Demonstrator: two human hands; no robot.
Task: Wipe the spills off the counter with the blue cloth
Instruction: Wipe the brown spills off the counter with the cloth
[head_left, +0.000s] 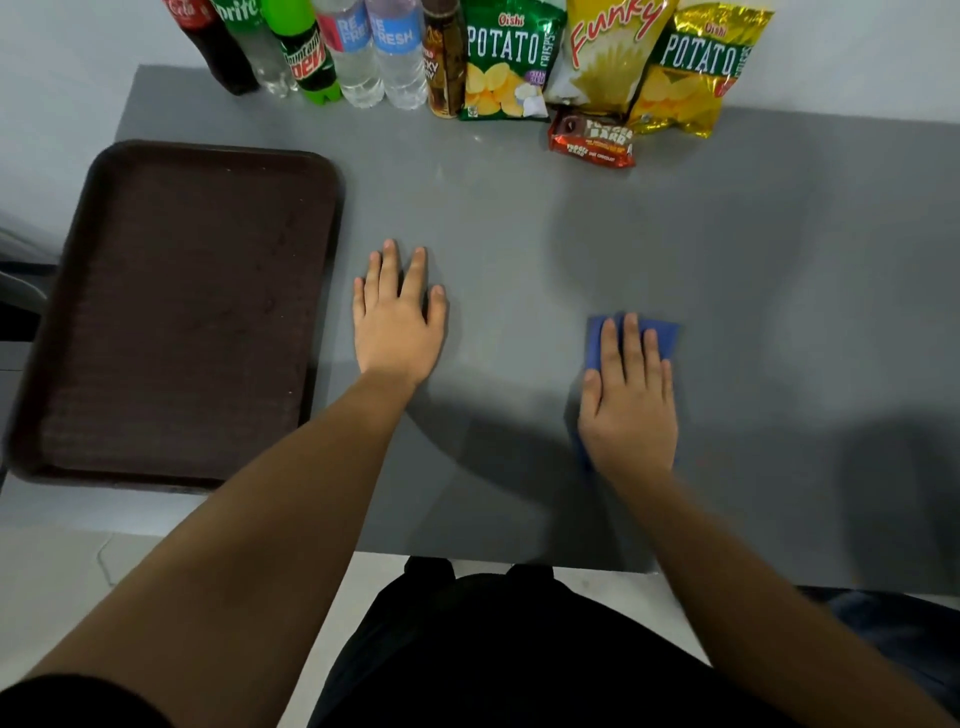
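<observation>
The blue cloth lies folded on the grey counter, right of centre. My right hand presses flat on top of it, fingers stretched forward, so only the cloth's far edge and left side show. My left hand rests flat on the bare counter to the left, fingers apart, holding nothing. Faint pale smears show on the counter near the far middle; I see no distinct spill.
A dark brown tray lies at the left. Along the back wall stand several drink bottles and crisp bags, with a chocolate bar packet in front of them. The counter's near edge is close to my body.
</observation>
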